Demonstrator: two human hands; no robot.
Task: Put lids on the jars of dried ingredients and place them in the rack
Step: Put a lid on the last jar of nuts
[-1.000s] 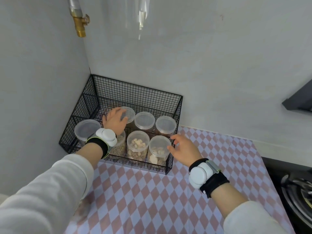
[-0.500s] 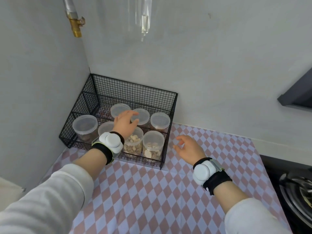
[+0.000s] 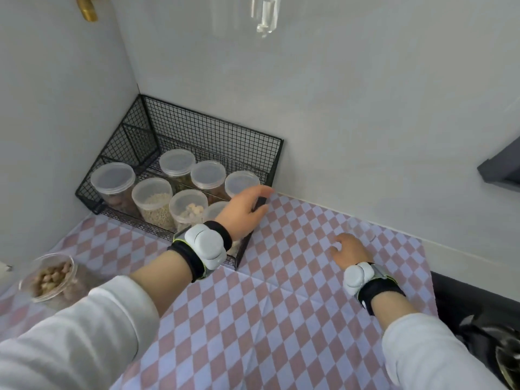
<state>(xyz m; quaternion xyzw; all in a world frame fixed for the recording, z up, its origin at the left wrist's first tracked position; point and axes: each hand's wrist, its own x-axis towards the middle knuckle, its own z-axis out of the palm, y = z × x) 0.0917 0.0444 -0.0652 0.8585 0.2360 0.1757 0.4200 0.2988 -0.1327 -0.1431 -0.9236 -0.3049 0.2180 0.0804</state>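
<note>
**Seven jars racked, one open jar left out**

Seven lidded jars stand in the black wire rack (image 3: 213,142) in the corner: a wide one (image 3: 113,178) in the left compartment, then a front row and a back row of narrower ones, such as the grain jar (image 3: 153,202). All are clear plastic with translucent press-on lids, and I can see pale grains, chunky white pieces and brownish contents through the walls. The front right jar is mostly hidden behind my left wrist.

In the last second my left hand (image 3: 244,213) has come off the back-row lids and swung right across the rack to its right edge, fingers loosely spread and holding nothing. My right hand (image 3: 350,249) has moved away from the rack to rest low on the checked cloth (image 3: 281,305), fingers slightly curled beside a faint clear disc (image 3: 361,230) (probably a spare lid, though it is too washed-out to be sure).

The view has also dropped back, bringing an uncovered jar of brown nuts (image 3: 49,277) into sight at the lower left, well apart from the rack. I judge the task nearly finished: that jar needs its lid, then a place in the rack.
</note>
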